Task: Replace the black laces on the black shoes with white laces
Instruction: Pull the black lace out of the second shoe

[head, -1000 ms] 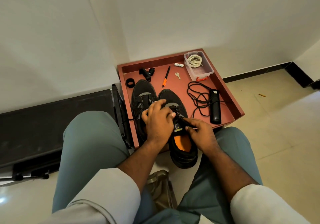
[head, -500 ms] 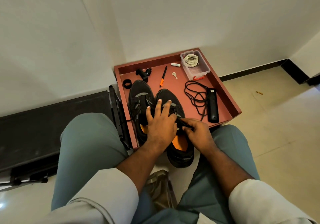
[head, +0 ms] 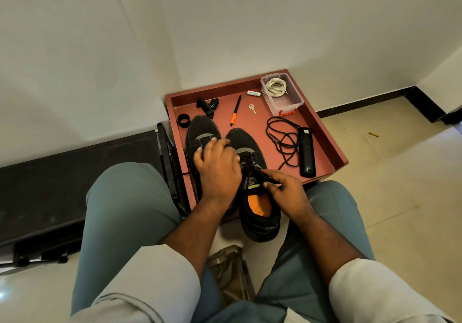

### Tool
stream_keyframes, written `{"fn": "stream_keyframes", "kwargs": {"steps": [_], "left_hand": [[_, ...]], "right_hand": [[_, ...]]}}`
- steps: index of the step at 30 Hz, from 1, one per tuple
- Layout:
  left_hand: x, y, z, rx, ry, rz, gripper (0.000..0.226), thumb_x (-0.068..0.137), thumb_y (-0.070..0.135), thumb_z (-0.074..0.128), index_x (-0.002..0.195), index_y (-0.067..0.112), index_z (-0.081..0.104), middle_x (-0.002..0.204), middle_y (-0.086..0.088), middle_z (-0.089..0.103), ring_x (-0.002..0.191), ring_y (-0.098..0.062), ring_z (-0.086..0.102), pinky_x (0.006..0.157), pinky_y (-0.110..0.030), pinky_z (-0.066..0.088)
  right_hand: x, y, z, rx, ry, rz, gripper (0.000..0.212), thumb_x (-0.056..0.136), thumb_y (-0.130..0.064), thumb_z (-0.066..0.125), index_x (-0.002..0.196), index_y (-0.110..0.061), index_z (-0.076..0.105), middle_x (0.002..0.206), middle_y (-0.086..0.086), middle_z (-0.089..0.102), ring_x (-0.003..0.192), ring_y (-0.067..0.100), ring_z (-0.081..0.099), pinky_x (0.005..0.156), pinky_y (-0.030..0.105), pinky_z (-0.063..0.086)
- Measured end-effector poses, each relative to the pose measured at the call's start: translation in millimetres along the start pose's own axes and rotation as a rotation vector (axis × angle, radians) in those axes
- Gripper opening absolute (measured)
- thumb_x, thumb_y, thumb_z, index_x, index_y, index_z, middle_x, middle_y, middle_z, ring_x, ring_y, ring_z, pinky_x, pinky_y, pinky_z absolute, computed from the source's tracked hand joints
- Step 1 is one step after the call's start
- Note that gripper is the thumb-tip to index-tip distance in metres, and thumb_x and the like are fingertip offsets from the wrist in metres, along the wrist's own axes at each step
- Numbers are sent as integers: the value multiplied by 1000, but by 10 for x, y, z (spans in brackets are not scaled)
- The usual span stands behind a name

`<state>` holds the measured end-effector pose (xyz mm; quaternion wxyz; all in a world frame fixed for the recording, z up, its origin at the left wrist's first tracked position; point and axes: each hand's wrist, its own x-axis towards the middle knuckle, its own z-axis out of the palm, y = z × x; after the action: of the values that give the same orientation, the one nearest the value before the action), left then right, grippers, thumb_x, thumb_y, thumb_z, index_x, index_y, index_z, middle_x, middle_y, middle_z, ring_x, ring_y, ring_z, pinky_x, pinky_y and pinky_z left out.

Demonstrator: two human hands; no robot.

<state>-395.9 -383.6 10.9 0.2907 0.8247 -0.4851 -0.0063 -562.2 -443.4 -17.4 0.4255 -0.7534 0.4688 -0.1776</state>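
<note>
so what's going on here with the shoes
A seated person is unlacing a pair of black shoes on a red tray. The left hand rests across both shoes, steadying them, while the right hand pinches the black lace on the right shoe, which is still partly laced. A loose black lace already lies on the tray, and the white laces sit coiled in a clear box, untouched.
</note>
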Motion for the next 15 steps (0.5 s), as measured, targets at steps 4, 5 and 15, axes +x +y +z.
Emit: {"fn": "stream_keyframes", "kwargs": {"steps": [4, 5, 15], "left_hand": [[194, -188, -197, -309, 256, -458, 3, 91, 19, 61, 93, 19, 60, 118, 3, 56, 119, -19, 50, 108, -45, 28], [204, -200, -213, -317, 236, -520, 8, 91, 18, 61, 99, 19, 59, 124, 2, 53, 123, -21, 47, 108, -47, 29], [-148, 237, 53, 268, -454, 206, 37, 93, 39, 57, 127, 26, 56, 163, -2, 5, 150, -30, -5, 115, -60, 1]], "right_hand": [[7, 3, 18, -4, -6, 11, 39, 87, -1, 64, 125, -11, 63, 118, -2, 62, 111, 8, 55, 85, -2, 36], [5, -2, 21, -9, -13, 5, 39, 87, -1, 64, 125, -11, 63, 118, -2, 62, 111, 8, 55, 85, -2, 35], [-23, -26, 16, -33, 8, -76, 37, 86, 1, 63, 121, -12, 66, 115, -1, 66, 109, 12, 59, 93, 24, 48]]}}
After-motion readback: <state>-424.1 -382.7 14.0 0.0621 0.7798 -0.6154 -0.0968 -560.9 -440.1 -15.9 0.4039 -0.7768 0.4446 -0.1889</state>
